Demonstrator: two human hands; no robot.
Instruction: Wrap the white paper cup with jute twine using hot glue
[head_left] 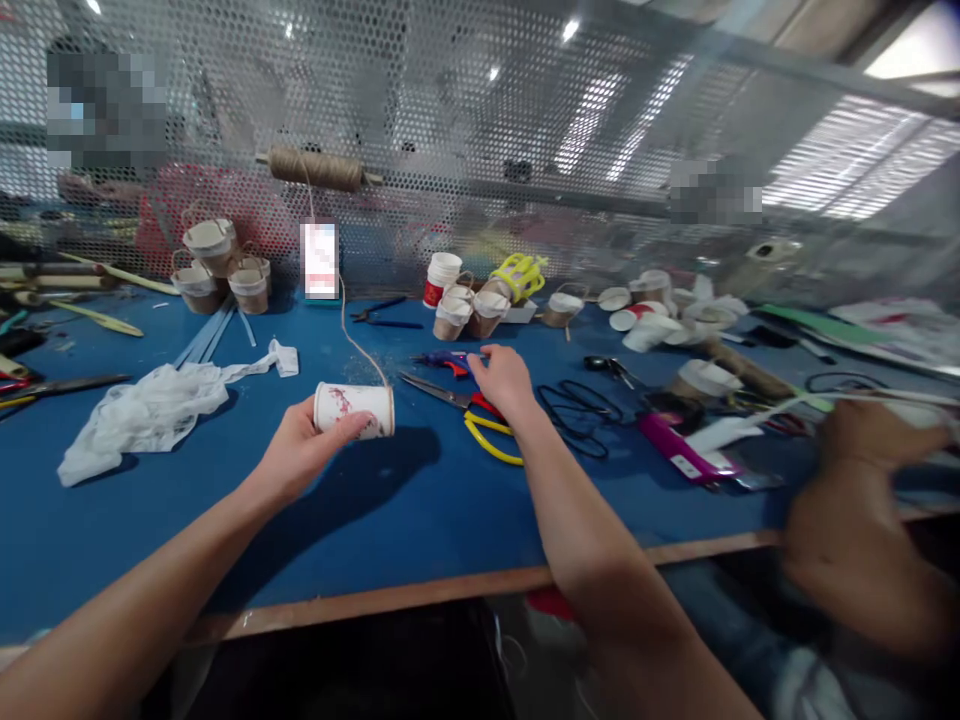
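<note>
My left hand [311, 445] is closed around a white paper cup [356, 408] with a reddish printed pattern, holding it on its side above the blue table. A strand of twine [360, 345] runs from the cup's right rim up toward a spool. My right hand [504, 380] is closed at the rear of a blue glue gun [442, 360] with a red trigger, which lies on the table pointing left; the fingers partly hide its back end. Just below that hand lie scissors [491, 440] with yellow and red handles, blades pointing left.
A twine spool [315, 169] hangs on the perforated metal screen. Small twine-handled cups [212, 245] stand at the back. White cloth [154, 415] lies left; pliers [386, 318], black cable [577, 410] and a purple box [686, 450] lie farther along. A co-worker's blurred arm [862, 500] reaches in at right.
</note>
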